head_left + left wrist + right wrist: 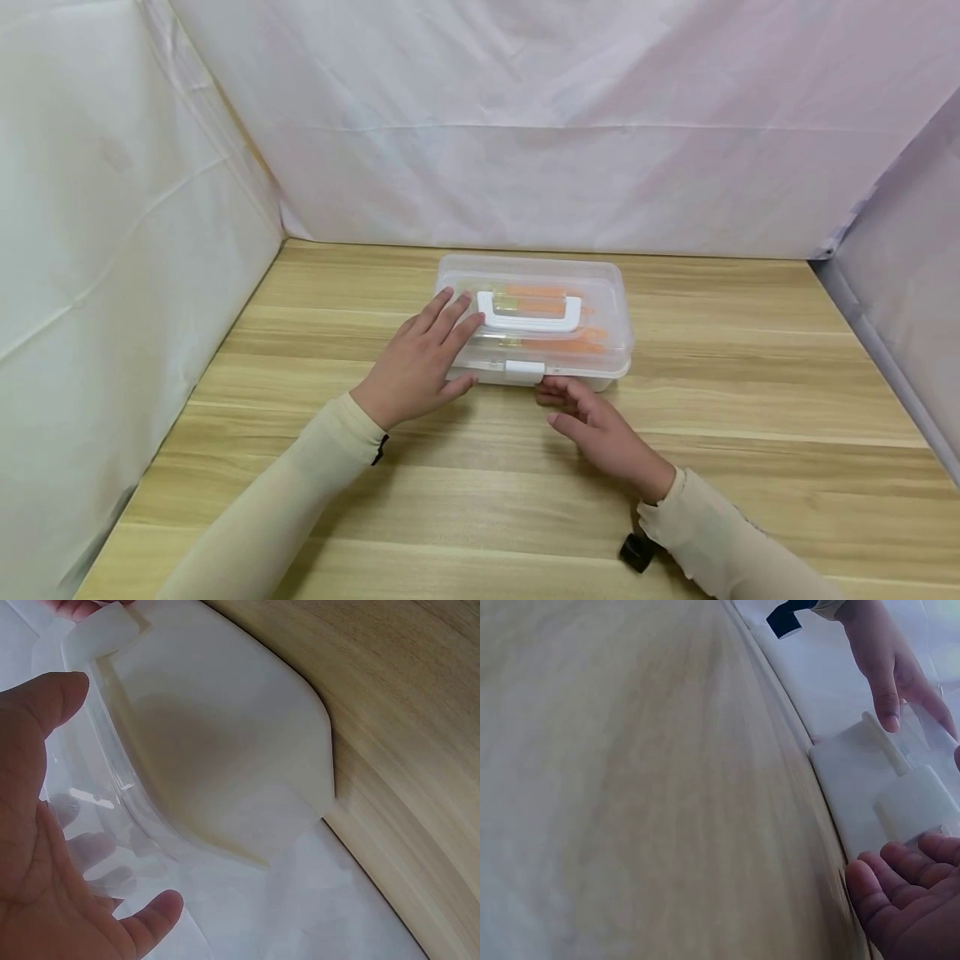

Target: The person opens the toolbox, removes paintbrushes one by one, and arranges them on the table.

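Observation:
A clear-lidded box (609, 308) with a white base (217, 712) stands on the table, its lid down. Orange items (551, 344) show through the lid below the white handle (528, 324). My left hand (420, 362) lies with spread fingers on the lid's left part, fingertips beside the handle. At the box's front, my right hand (600, 429) holds its loosely bent fingers near the white latch (525, 372); in the right wrist view the right hand (915, 900) is just by the latch (919, 802). Whether it touches the latch I cannot tell.
The wood-grain table (465, 517) extends around the box. White cloth walls (525, 150) stand behind it and at both sides. A small black object (637, 552) is at the right sleeve, near the table's front.

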